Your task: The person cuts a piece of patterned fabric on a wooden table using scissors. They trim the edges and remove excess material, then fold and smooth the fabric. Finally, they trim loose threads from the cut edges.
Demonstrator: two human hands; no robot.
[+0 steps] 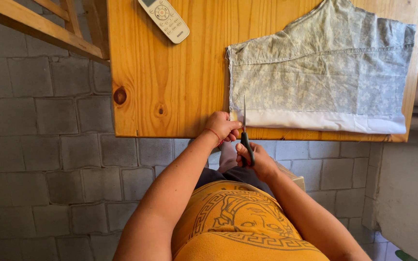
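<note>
Orange top with dark Greek-key and head print, bare forearms, thin red wristband on left hand [222,126]

Wooden table [170,87]: pale floral garment [315,72] flat on it, white remote [163,19] near far edge, possibly tilted.

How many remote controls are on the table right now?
1. A white remote control lies at the far left of the wooden table, apart from the fabric. None shows elsewhere.
</note>
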